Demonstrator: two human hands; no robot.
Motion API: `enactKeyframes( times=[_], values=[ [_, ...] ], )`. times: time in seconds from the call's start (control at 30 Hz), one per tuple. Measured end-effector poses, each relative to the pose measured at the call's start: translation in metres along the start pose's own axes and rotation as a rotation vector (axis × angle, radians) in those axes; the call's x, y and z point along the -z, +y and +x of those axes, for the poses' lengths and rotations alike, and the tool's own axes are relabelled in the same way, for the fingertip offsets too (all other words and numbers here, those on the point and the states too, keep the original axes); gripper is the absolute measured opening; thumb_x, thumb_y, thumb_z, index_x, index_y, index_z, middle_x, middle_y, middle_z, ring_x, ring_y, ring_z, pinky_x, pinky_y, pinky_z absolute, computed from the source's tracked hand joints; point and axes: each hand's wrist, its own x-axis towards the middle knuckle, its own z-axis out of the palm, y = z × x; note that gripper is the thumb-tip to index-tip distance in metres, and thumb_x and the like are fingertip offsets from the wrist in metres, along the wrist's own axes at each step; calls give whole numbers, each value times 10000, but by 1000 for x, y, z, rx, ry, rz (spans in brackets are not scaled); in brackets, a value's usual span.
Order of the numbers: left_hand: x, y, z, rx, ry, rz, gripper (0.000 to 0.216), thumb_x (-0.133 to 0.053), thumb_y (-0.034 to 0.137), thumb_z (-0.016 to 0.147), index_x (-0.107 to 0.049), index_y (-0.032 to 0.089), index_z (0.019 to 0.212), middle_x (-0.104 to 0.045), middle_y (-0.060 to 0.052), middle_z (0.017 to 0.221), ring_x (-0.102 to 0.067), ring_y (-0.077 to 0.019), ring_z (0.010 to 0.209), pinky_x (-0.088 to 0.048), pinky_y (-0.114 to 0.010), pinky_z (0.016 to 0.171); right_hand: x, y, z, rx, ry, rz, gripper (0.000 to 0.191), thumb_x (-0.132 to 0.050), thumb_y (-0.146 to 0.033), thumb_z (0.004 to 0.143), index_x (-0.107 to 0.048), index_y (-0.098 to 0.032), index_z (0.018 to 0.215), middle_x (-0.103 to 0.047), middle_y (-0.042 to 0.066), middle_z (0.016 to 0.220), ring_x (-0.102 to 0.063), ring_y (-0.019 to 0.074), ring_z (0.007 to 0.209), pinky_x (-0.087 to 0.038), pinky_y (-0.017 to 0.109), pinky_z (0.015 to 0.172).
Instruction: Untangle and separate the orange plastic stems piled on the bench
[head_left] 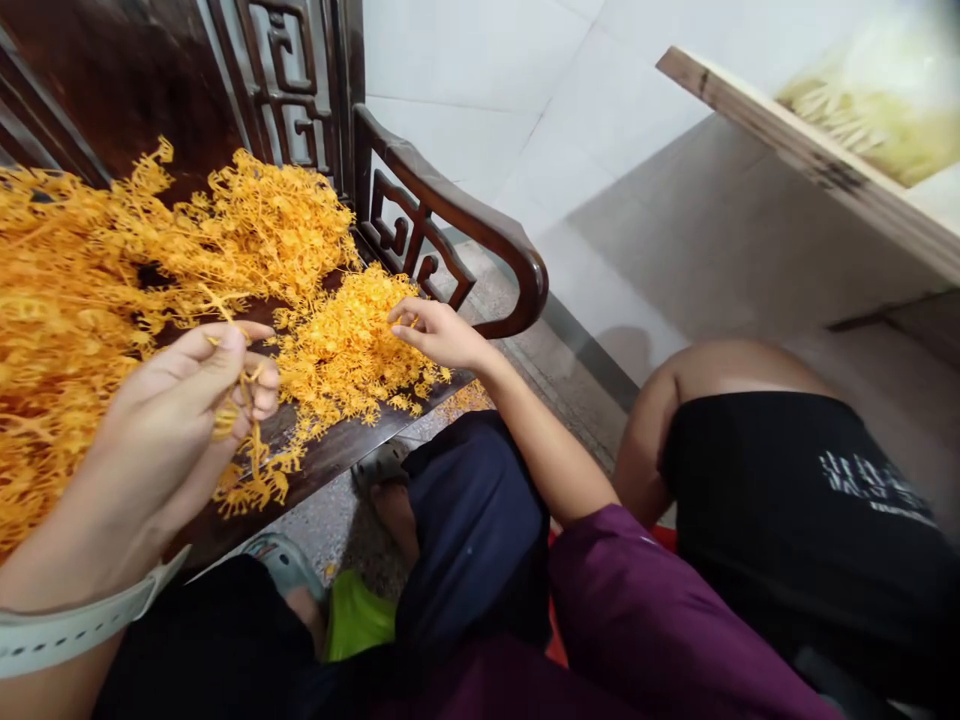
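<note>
My left hand point(176, 410) is closed on an orange plastic branched stem point(225, 300), with thumb and forefinger pinching it. Further orange strands hang down below its curled fingers. Over the right edge of a smaller heap of loose orange plastic pieces point(352, 340) is my right hand point(442, 333). Its fingers are loosely bent, with a gap between them and the thumb; an orange speck shows in that gap, and I cannot tell whether it is touched. A large tangled pile of orange branched plastic pieces point(45, 350) spreads to the left.
The heaps lie on a dark carved wooden bench point(330, 455) with a curved armrest point(480, 215). Another person's bent leg point(720, 380) is at right. A wooden board edge point(810, 150) juts in at upper right, beside a bag of pale sticks point(862, 120). Something bright green point(360, 615) is on the floor.
</note>
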Motion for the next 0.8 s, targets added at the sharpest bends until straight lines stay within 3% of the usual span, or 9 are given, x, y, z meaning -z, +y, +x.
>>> enactKeyframes(
  times=[0.13,0.23,0.33,0.43,0.5,0.6,0.7,0.8],
  values=[
    [-7,-5,2,18,83,-3,77,-724,139,998,-790,172,975,-783,-56,927,-605,-87,655,-486,-145,541,-2,-13,-2,93,46,-49,201,-661,-330,1057,-714,-141,1102,-725,83,1077,-639,174,948,-490,314,827],
    [-14,-15,8,32,81,-95,69,-727,166,1024,-793,180,1008,-830,-72,1110,-751,-119,888,-617,-174,758,-14,-49,-11,253,94,10,285,-650,-431,1091,-731,-157,1080,-738,55,1011,-646,149,878,-504,296,796],
    [-23,-28,13,-23,69,-200,49,-734,187,1032,-783,183,1030,-832,-77,1192,-783,-159,1068,-654,-236,906,-34,-84,-21,471,68,67,372,-779,-480,1012,-726,-148,1169,-736,35,995,-668,142,856,-550,296,820],
    [-30,-34,15,-13,88,-242,46,-739,179,1026,-781,160,1032,-831,-91,1204,-781,-146,1048,-644,-200,862,-53,-100,-25,621,63,-47,464,-780,-467,1011,-684,-102,1281,-751,136,1184,-703,232,1100,-591,384,983],
    [-32,-35,14,14,79,-257,71,-712,153,1033,-782,142,1039,-830,-98,1197,-778,-130,1028,-637,-180,854,-61,-101,-23,667,81,-138,353,-688,-374,1078,-686,-79,1271,-739,190,1252,-689,267,1190,-590,421,1032],
    [-27,-34,12,45,38,-257,63,-750,168,1002,-780,127,1040,-837,-109,1147,-762,-105,845,-603,-145,696,-63,-100,-19,728,112,-77,184,-585,-217,1123,-721,-97,1148,-761,140,1119,-707,215,1120,-589,369,1019],
    [-23,-34,11,-15,50,-230,190,-889,213,891,-784,133,1026,-833,-81,983,-689,-86,653,-502,-132,524,-61,-104,-19,662,112,136,123,-612,-207,1113,-698,-120,1101,-762,81,1059,-698,140,946,-594,285,899],
    [-24,-34,11,-97,111,-249,135,-881,114,863,-785,133,957,-808,-39,900,-679,-78,686,-514,-121,575,-66,-108,-20,590,55,166,173,-653,-269,1083,-663,-121,1171,-733,80,1059,-668,149,914,-608,300,860]
  ],
)
